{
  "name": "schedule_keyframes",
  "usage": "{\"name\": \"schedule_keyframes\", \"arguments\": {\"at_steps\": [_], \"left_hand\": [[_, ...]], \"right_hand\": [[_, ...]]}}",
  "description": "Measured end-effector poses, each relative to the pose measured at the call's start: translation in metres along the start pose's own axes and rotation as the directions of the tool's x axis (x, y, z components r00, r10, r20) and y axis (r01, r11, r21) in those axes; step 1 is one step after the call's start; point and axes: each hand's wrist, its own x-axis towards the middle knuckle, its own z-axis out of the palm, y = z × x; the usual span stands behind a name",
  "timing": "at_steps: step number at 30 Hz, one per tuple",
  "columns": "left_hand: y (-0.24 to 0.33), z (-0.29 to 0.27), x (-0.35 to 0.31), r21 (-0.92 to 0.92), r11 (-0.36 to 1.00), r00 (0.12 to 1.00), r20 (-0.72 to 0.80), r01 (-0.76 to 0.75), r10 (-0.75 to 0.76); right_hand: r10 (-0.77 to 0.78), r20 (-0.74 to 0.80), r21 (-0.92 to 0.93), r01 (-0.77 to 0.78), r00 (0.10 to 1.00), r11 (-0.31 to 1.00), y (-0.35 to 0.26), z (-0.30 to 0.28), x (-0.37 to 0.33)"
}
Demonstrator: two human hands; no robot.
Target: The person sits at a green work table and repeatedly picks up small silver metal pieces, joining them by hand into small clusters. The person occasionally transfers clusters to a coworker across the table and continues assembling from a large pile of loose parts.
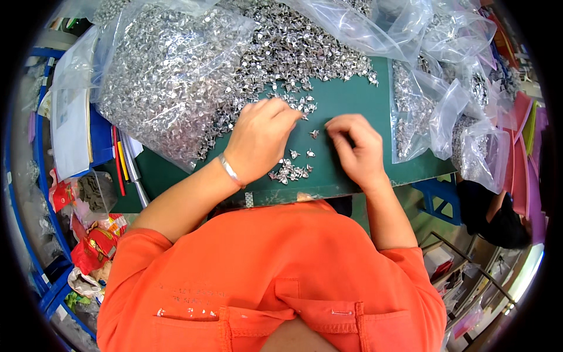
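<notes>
Clear bags (161, 82) at your left and right hold silvery metal pieces (290, 171), more lying loose on the green table (352, 94) between. Your left hand (261, 138) and right hand (359, 146) curl over it; whether either grips one, I cannot tell.

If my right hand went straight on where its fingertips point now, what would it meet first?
Most likely the single small metal piece on the green tabletop, just left of your right hand; height is unclear, so it might pass above.
</notes>
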Motion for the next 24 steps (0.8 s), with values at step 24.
{"name": "schedule_keyframes", "arguments": {"at_steps": [24], "left_hand": [[-0.001,0.004,0.0,-0.08,0.996,0.999,0.027,0.038,-0.036]], "right_hand": [[0.006,0.079,0.007,-0.007,0.997,1.0,-0.009,0.001,-0.008]]}}
